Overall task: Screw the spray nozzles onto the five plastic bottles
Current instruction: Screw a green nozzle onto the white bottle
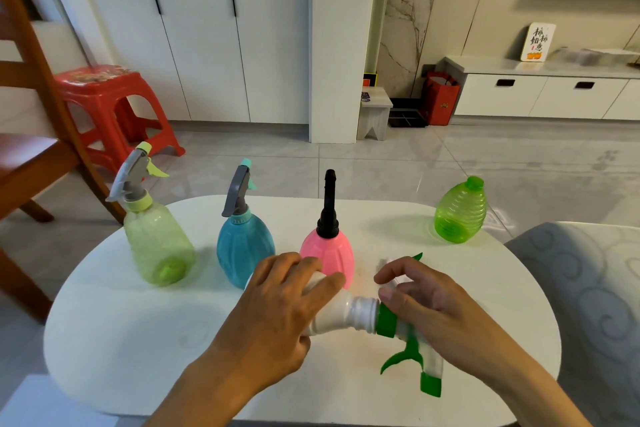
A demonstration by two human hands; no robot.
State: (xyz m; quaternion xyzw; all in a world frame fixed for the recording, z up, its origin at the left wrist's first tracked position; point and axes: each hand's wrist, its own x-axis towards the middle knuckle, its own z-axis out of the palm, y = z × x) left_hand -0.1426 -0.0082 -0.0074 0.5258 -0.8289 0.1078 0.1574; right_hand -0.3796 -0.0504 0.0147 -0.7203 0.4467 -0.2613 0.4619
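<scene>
While my left hand (277, 308) wraps the white bottle (341, 314) on its side over the counter's (114, 340) near edge, my right hand (426, 305) pinches the green nozzle (408, 340) at its neck — steadying one, turning the other, I judge. Three capped bottles stand behind.

My white bottle (341, 314) lies sideways, green nozzle (408, 340) at its neck; three bottles capped, green bottle (460, 213) open.
</scene>
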